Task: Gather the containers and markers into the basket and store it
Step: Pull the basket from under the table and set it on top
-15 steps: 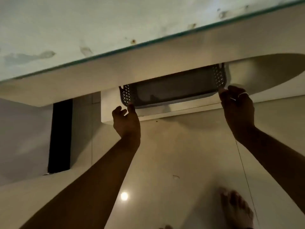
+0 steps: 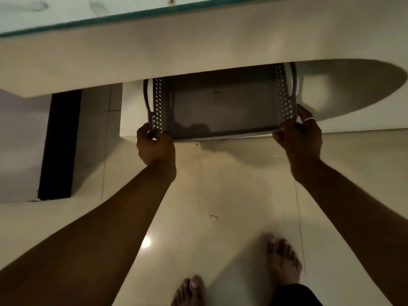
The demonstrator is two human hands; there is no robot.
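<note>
basket: grey, perforated ends, partly under the glass-topped surface, above the floor | left hand: grip closed on near-left corner | right hand: grip closed on near-right corner | contents: cannot tell

Both bare arms reach forward and down, nearly straight. The left hand curls its fingers around the near left corner of the basket; the right hand, a ring on one finger, clasps the near right corner. Two bare feet stand below.
</note>
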